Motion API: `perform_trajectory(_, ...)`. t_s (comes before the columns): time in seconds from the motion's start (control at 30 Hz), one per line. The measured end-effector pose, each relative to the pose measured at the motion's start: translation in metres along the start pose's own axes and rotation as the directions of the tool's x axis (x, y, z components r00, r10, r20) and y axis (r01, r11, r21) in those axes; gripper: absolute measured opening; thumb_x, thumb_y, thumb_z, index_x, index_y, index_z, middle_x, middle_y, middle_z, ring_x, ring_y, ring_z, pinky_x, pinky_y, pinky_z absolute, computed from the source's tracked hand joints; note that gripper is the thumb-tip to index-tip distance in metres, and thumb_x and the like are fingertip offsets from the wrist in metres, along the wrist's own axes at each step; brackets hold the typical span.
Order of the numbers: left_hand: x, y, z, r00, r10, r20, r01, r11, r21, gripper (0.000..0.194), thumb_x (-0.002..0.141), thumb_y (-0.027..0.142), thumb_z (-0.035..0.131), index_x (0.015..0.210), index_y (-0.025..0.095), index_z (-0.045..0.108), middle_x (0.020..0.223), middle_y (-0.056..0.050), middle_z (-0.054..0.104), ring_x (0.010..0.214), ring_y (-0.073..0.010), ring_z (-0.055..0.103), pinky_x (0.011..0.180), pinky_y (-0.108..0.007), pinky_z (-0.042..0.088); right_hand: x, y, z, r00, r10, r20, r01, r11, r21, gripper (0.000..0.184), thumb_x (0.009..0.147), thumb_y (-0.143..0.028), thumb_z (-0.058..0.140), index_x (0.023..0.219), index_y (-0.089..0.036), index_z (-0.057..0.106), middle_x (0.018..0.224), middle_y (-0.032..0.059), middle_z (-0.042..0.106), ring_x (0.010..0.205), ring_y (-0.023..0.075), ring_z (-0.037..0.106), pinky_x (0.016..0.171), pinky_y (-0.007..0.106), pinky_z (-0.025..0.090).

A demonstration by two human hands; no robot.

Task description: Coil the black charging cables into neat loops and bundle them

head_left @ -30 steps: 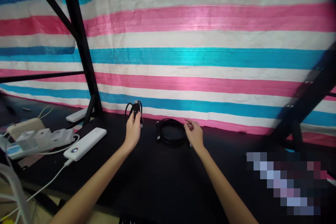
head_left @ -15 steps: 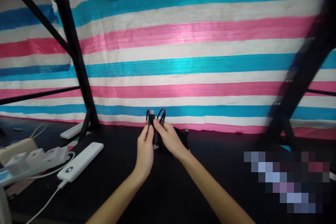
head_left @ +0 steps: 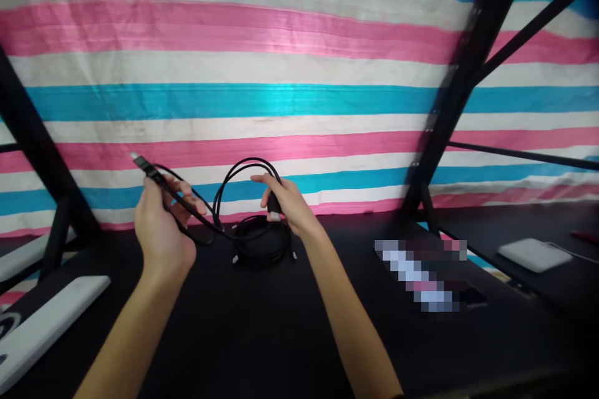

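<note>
A thin black USB cable point(head_left: 247, 161) is stretched in loose loops between my two hands. My left hand point(head_left: 161, 218) pinches one end of it, with the metal plug pointing up and to the left. The other end, a black plug with a pale metal tip, is in the curled fingers of my right hand point(head_left: 287, 202). Just below and behind, a second black cable point(head_left: 262, 257) lies coiled on the black tabletop point(head_left: 243, 336), its small metal plugs showing at the edges. The looped cable hangs partly in front of that coil.
A long white power strip point(head_left: 51, 324) lies at the left, with another white bar-shaped thing point(head_left: 28, 255) behind it. To the right are a pixelated object point(head_left: 416, 277) and a flat white box point(head_left: 533, 255) with a cord. Black metal posts point(head_left: 449, 118) stand before a striped sheet.
My hands were together on the bundled cable; now they are apart, left hand to the left, and the cable is spread out between them. The view has turned to the right.
</note>
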State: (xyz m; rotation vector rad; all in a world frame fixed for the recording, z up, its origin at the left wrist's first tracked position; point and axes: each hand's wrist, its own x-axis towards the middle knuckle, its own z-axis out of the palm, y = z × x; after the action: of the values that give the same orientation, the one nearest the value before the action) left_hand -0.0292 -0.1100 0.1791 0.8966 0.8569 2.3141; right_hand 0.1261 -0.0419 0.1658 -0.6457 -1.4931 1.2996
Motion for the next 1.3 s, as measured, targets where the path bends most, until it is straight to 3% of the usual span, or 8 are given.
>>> perform_trajectory(0.23,0.025,0.0,0.009,0.887,-0.272,0.372,0.142,0.929,0.341,0.035,0.08,0.052,0.046,0.067,0.02,0.053,0.033,0.009,0.018,0.023,-0.0064,0.016,0.025,-0.018,0.012,0.019,0.015,-0.035,0.992,-0.042,-0.117,0.016,0.978,-0.209,0.029,0.082,-0.045,0.057,0.085,-0.016,0.064,0.047,-0.0051,0.051,0.034,0.0052,0.042,0.032,0.018,0.03)
perform_trajectory(0.33,0.039,-0.008,0.002,0.928,-0.198,0.317,0.044,0.9,0.433,0.029,0.068,0.043,0.068,0.063,0.018,0.053,0.037,0.01,0.023,0.027,-0.0037,0.019,0.026,-0.016,0.012,0.024,0.019,-0.05,0.982,-0.042,-0.183,0.009,0.984,-0.175,0.03,0.079,-0.046,0.06,0.071,-0.017,0.057,0.047,-0.0059,0.047,0.034,0.0049,0.042,0.033,0.018,0.028)
perform_trajectory(0.43,0.059,-0.018,-0.014,0.977,-0.053,0.206,-0.07,0.835,0.545,0.026,0.072,0.038,0.068,0.066,0.015,0.056,0.04,0.008,0.03,0.031,-0.0027,0.023,0.029,-0.014,0.016,0.025,0.018,-0.062,0.977,0.009,-0.214,-0.025,0.997,-0.074,0.032,0.075,-0.047,0.065,0.067,-0.018,0.055,0.049,-0.0069,0.044,0.035,0.0037,0.039,0.034,0.019,0.025)
perform_trajectory(0.57,0.087,-0.029,-0.042,0.947,-0.147,0.286,-0.069,0.776,0.627,0.032,0.088,0.039,0.05,0.071,0.014,0.059,0.039,0.006,0.036,0.03,-0.0067,0.038,0.032,-0.016,0.031,0.022,0.012,-0.071,0.98,0.083,-0.179,-0.08,0.997,0.019,0.03,0.075,-0.046,0.067,0.084,-0.017,0.065,0.055,-0.007,0.04,0.039,0.0022,0.034,0.036,0.019,0.022)
perform_trajectory(0.67,0.101,-0.034,-0.06,0.961,-0.16,0.226,-0.042,0.722,0.691,0.03,0.089,0.032,0.049,0.072,0.011,0.061,0.044,0.001,0.052,0.038,-0.0109,0.054,0.039,-0.017,0.043,0.021,0.009,-0.076,0.976,0.114,-0.184,-0.101,0.992,0.081,0.029,0.076,-0.043,0.067,0.088,-0.017,0.067,0.056,-0.0068,0.037,0.041,0.0025,0.029,0.036,0.02,0.02)
perform_trajectory(0.8,0.113,-0.037,-0.074,0.991,-0.107,0.079,0.03,0.756,0.654,0.038,0.09,0.04,0.046,0.066,0.013,0.056,0.039,0.005,0.043,0.033,-0.0108,0.052,0.036,-0.017,0.04,0.022,0.007,-0.081,0.975,0.105,-0.197,-0.072,0.983,0.167,0.025,0.074,-0.04,0.067,0.088,-0.019,0.067,0.056,-0.0068,0.035,0.044,0.0043,0.027,0.036,0.02,0.019)
perform_trajectory(1.07,0.129,-0.037,-0.098,0.996,-0.089,-0.018,0.084,0.825,0.558,0.046,0.085,0.058,0.044,0.067,0.016,0.052,0.031,0.008,0.031,0.025,-0.0083,0.034,0.029,-0.017,0.022,0.016,-0.003,-0.085,0.984,0.119,-0.132,-0.094,0.979,0.184,0.013,0.076,-0.029,0.055,0.082,-0.022,0.065,0.06,-0.0036,0.043,0.044,0.0057,0.025,0.036,0.02,0.02)
perform_trajectory(1.3,0.121,-0.041,-0.089,0.938,-0.304,0.167,0.08,0.659,0.748,0.046,0.082,0.059,0.047,0.087,0.014,0.057,0.041,0.008,0.035,0.03,-0.0054,0.03,0.033,-0.016,0.02,0.015,0.001,-0.051,0.991,0.125,-0.037,-0.121,0.988,0.1,0.02,0.073,-0.038,0.064,0.08,-0.02,0.065,0.079,0.0046,0.061,0.049,0.0067,0.04,0.036,0.021,0.031)
